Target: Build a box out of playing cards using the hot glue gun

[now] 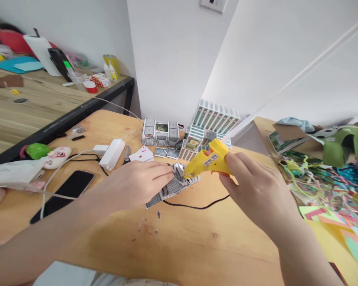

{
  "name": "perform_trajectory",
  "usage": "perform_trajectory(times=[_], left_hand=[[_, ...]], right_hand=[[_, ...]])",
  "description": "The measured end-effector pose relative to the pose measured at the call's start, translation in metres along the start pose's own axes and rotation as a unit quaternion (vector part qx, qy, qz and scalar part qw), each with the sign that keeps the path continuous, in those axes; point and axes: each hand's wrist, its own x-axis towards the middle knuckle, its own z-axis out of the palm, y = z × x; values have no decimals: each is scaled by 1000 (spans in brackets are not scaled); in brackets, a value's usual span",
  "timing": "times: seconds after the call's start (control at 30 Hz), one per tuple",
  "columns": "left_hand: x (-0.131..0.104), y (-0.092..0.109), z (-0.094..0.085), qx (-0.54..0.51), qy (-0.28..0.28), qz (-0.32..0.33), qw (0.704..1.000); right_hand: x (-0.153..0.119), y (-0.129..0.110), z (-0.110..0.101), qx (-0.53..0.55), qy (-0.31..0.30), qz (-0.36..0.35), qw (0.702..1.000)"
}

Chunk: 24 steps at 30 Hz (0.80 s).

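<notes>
In the middle of the head view, my right hand (pixel 252 184) is wrapped round a yellow hot glue gun (pixel 210 161). A long clear glue stick (pixel 262 105) runs out of its back end toward the upper right. The gun's nozzle meets a small grey patterned piece that looks built from playing cards (pixel 174 188). My left hand (pixel 147 178) grips that piece from above, its fingertips curled over the far edge and partly hidden. Just beyond lie loose playing cards (pixel 142 154) and scissors (pixel 127 154).
Behind stand a card-built box (pixel 160 133) and stacked card packs (pixel 214 117). A phone (pixel 65 194), a white power strip (pixel 112 154) and cables lie at left. Coloured paper (pixel 331 242) and tangled craft strings (pixel 316 182) cover the right side. Small scraps (pixel 156 222) dot the tabletop.
</notes>
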Motion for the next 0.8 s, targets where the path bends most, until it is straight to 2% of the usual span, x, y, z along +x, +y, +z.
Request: perform_trajectory(times=[0.43,0.8], left_hand=[[4,1,-1,-11,5,4,1000],[3,3,-1,-34,-23,-22,999]], right_hand=[[-7,6,-8,9,0,-13,1000],[-11,9,-13,14,-3,-9,1000]])
